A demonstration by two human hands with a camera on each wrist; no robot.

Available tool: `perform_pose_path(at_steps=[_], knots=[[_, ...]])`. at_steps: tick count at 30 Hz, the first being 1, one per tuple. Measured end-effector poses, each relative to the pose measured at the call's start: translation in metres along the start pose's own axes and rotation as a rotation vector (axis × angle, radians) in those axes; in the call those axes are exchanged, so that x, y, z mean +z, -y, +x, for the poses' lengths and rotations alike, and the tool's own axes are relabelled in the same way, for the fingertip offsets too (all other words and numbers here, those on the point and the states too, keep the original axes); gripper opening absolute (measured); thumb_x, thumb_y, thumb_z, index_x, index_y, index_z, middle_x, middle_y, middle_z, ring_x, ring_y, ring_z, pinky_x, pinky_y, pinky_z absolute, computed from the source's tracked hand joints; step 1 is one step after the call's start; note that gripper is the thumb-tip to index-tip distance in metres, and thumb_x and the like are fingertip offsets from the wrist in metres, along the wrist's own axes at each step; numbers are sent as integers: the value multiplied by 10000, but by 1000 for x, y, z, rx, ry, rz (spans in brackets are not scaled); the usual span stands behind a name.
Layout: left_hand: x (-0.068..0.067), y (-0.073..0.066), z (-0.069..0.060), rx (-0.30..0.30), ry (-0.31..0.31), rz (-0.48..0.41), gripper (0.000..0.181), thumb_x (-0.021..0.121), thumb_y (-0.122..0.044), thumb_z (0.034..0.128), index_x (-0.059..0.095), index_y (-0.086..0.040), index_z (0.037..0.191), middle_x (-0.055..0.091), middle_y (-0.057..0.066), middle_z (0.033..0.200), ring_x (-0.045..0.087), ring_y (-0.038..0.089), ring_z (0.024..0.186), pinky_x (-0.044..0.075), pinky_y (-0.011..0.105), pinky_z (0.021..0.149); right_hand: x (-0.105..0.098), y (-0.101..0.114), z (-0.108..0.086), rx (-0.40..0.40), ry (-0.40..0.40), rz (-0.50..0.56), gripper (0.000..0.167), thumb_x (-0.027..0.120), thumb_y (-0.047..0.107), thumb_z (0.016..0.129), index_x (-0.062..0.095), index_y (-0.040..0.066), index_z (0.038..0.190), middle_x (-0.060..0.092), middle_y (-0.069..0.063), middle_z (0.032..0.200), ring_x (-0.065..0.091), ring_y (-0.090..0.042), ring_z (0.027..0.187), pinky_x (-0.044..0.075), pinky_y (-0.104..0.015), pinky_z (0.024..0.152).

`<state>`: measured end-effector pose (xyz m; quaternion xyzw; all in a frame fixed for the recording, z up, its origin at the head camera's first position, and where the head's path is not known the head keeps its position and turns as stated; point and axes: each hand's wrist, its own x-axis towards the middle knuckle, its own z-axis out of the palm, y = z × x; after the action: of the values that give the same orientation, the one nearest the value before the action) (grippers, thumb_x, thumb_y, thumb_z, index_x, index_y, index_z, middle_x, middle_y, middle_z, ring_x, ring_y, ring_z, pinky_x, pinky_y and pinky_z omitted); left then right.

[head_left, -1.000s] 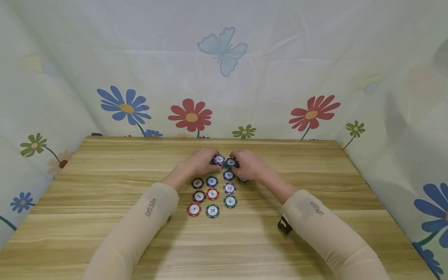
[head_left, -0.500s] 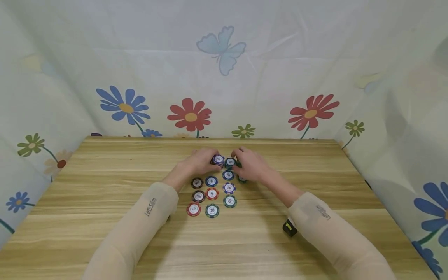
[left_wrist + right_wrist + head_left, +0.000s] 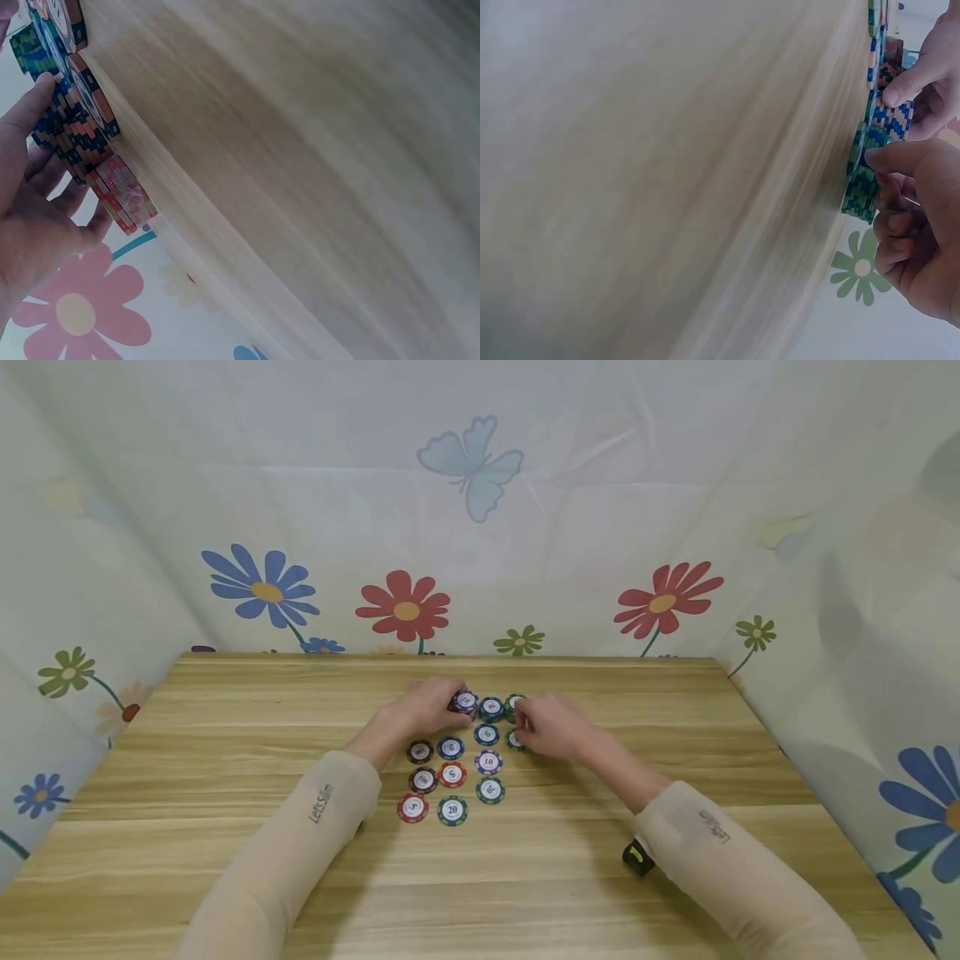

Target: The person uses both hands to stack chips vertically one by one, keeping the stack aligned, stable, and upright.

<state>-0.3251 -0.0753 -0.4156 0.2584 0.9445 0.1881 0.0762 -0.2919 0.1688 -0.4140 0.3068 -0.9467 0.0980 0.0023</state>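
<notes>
Several stacks of poker chips stand in a row toward the back of a wooden table. My left hand (image 3: 435,703) grips the purple-edged chip stack (image 3: 465,700), its thumb pressing the stack's side in the left wrist view. A dark green chip stack (image 3: 492,707) stands just right of it. My right hand (image 3: 553,727) has its thumb and curled fingers about the green chip stack (image 3: 860,196) at the row's right end. A red chip stack (image 3: 122,195) stands beyond my left fingers. In front lie flat chips, among them a red chip (image 3: 413,807) and a green 20 chip (image 3: 452,811).
The wooden table (image 3: 480,893) ends at a flower-printed cloth (image 3: 315,510) behind and at both sides. Under the right sleeve a small black object with a yellow mark (image 3: 638,857) shows at the wrist. Single chips lie close together in front of the stacks.
My right hand has moved right, from the dark green stack to the green stack at the end. The left hand stays on the purple stack.
</notes>
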Motion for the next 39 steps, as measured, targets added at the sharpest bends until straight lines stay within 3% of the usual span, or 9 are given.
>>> perform_pose_path(at_steps=[4,11,18,28,39], knots=[[0,1,-1,9,-5,-5,404,732,-332,976,620,-79,1270,662,62,1157,593,230,1050,410,503,1024,-1,-2,-3,13,30,2,162,790,195,910,647,130,870,604,56,748,554,-119,667,485,-307,628],[-1,1,-3,-16,-15,-19,417,742,-355,966,619,-106,1277,662,54,1194,590,246,1127,254,627,1115,-5,-7,-8,37,65,25,142,800,193,910,680,117,919,619,41,796,560,-125,721,496,-324,675],[0,3,-3,-22,-15,-22,449,746,-369,960,611,-103,1295,659,57,1210,583,245,1130,278,591,1096,-11,-10,-12,67,76,89,143,780,226,925,697,110,938,603,42,763,539,-135,680,469,-323,641],[1,2,-2,-18,-15,-22,438,746,-367,960,619,-107,1289,664,54,1198,587,243,1112,313,564,1074,-9,-10,-14,97,138,84,195,796,238,919,721,90,1021,629,27,832,561,-148,760,500,-326,726],[4,3,-2,-15,-21,-14,442,745,-362,962,611,-100,1291,659,66,1208,586,251,1124,307,578,1079,-10,-12,-16,78,195,68,312,835,349,876,699,112,1025,584,15,802,521,-168,744,419,-338,664]])
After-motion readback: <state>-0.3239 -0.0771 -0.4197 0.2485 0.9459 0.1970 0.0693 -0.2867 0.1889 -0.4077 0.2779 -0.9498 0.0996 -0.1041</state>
